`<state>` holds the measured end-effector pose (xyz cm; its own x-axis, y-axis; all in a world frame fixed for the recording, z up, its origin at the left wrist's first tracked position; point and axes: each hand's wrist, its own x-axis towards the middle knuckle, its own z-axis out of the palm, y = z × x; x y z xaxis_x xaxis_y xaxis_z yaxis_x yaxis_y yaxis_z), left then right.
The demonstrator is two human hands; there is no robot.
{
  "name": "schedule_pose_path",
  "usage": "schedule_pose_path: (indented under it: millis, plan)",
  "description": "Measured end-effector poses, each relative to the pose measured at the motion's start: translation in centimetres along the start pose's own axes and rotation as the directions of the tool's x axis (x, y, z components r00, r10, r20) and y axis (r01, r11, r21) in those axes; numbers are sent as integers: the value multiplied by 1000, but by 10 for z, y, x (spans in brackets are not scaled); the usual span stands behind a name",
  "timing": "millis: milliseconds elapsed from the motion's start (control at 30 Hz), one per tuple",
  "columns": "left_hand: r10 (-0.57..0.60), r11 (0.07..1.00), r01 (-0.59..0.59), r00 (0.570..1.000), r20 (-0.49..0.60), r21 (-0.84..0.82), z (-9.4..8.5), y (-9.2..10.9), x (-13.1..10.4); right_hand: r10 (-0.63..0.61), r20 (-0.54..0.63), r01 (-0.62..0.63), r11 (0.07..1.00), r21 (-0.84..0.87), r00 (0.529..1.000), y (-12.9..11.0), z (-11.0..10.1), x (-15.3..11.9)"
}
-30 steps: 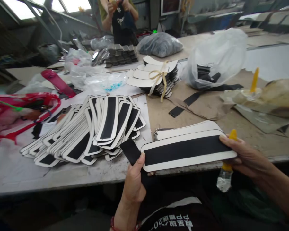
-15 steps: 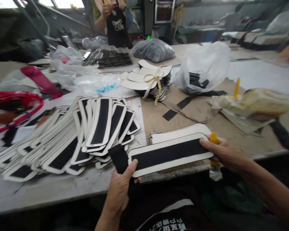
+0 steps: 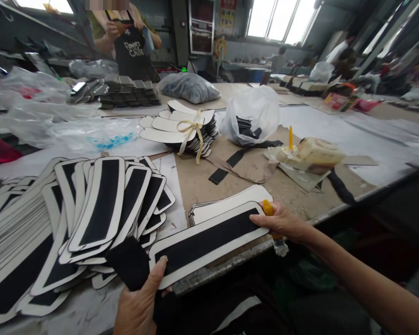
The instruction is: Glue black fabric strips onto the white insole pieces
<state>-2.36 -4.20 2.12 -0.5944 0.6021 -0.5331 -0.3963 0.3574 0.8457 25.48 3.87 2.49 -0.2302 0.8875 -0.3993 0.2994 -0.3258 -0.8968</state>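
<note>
A long, slightly curved white panel with a black band down its middle (image 3: 209,239) is held at a tilt over the table's front edge. My left hand (image 3: 138,300) grips its left end, thumb on top; a loose black strip (image 3: 127,263) sticks out past that hand. At the right end, my right hand (image 3: 289,222) pinches the panel. Also in that hand is a yellow-handled tool (image 3: 268,208), its lower end pale and lumpy; its kind is unclear. Just behind lies a small stack of white panels (image 3: 230,204). Many similar black-banded panels (image 3: 103,202) fan out at left.
Behind are a ribbon-tied bundle of white pieces (image 3: 174,123), a clear bag of black strips (image 3: 253,109) and a stained plastic container (image 3: 319,153) beside a yellow nozzle (image 3: 290,138). Crumpled plastic bags (image 3: 70,125) lie left. Another person in an apron (image 3: 131,51) stands across the table.
The view has swung to the right, so everything sits further left in it. Both hands keep hold of the same panel, with little visible change in grip.
</note>
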Motion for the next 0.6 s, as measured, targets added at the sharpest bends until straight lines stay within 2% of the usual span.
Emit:
schedule_pose_path:
  millis: [100, 267, 467, 600]
  plan:
    - [-18, 1000, 20, 998, 56, -20, -4, -2, 1, 13, 5, -13, 999, 51, 1000, 8, -5, 1]
    - [15, 994, 13, 967, 256, -108, -8, -4, 0, 34, -6, -32, 979, 199, 999, 10, -8, -2]
    - [-25, 982, 98, 917, 397, -163, -6, -6, -7, 90, -17, -76, 914, 398, 996, 6, -10, -6]
    - [-30, 968, 137, 894, 447, -209, -3, -7, -9, 107, 10, -100, 888, 449, 994, 11, -15, -4]
